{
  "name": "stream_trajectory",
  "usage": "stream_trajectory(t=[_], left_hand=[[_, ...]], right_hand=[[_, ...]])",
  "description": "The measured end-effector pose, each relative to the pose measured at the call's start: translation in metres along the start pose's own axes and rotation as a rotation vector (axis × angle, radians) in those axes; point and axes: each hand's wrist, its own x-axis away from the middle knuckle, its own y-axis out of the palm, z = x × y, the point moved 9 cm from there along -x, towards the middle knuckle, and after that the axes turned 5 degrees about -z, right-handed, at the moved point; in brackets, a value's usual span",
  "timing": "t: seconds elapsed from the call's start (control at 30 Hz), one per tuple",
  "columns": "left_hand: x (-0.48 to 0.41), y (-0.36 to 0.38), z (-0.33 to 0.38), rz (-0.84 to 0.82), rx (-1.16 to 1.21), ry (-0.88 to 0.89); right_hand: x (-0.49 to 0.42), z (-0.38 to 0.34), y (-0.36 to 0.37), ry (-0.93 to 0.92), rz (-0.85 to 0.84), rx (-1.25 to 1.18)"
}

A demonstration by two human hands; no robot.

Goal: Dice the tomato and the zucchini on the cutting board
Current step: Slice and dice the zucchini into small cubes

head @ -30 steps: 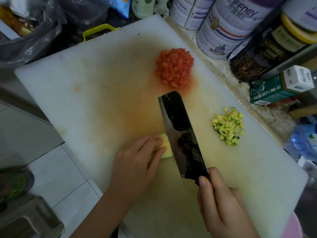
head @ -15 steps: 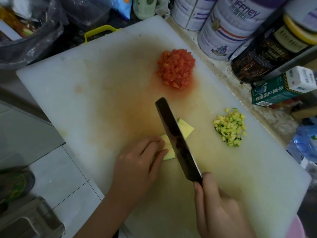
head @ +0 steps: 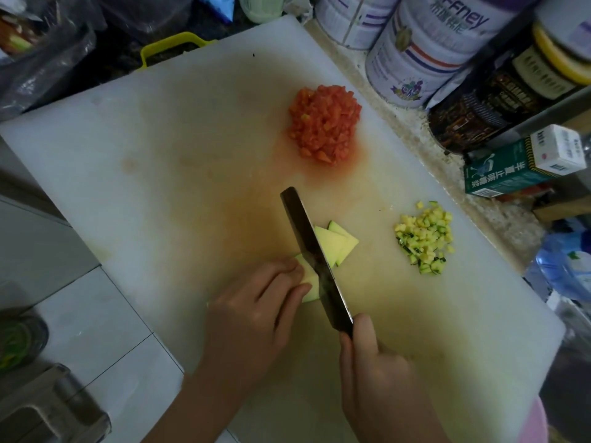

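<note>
The left fingers (head: 286, 272) lie close together and nearly straight, their tips pressing down on the near end of a stack of zucchini slices (head: 335, 243). The left hand (head: 252, 314) comes in from the lower edge, palm down over the board (head: 153, 161).

The right fingers (head: 363, 329) are curled tight around the knife handle, which the right hand (head: 380, 382) hides. One finger reaches up to the heel of the blade. The knife (head: 315, 257) is dark and broad, seen edge-down. It stands across the slices just beside the left fingertips, with its tip pointing away from the person. Pale green slices fan out on the blade's right side, and a smaller part shows on its left under the fingers.

To the right of the slices, apart from them, sits a small heap of diced zucchini (head: 425, 241). Farther back on the board lies a heap of diced tomato (head: 324, 123), with a reddish juice stain spreading from it toward the knife.

The white board rests on the desk. Behind its far right edge stand tins (head: 422, 52), a dark pouch (head: 486, 103) and a green box (head: 508, 171). A plastic bag (head: 41, 62) lies at the far left.
</note>
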Motion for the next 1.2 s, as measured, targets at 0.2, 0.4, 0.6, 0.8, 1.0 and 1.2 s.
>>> stream_trajectory(t=[0.2,0.4,0.6,0.8,1.0,1.2], left_hand=[[0.0,0.001,-0.003,-0.021,0.003,-0.014],[-0.002,0.002,-0.002,-0.039,0.003,-0.02],[0.0,0.002,-0.006,-0.042,0.064,-0.033],[0.004,0.002,-0.006,-0.053,0.081,-0.02],[0.004,0.003,-0.006,-0.062,0.094,-0.013],[0.004,0.003,-0.006,-0.049,0.111,-0.013]], right_hand=[[-0.013,0.002,0.019,-0.031,-0.069,-0.054],[-0.036,0.01,-0.007,-0.097,-0.036,-0.361],[-0.006,0.013,-0.031,-0.142,0.0,-0.463],[0.014,0.02,-0.027,-0.158,0.033,-0.428],[0.021,0.021,-0.022,-0.145,0.082,-0.391],[0.019,0.009,-0.025,-0.194,0.086,-0.309]])
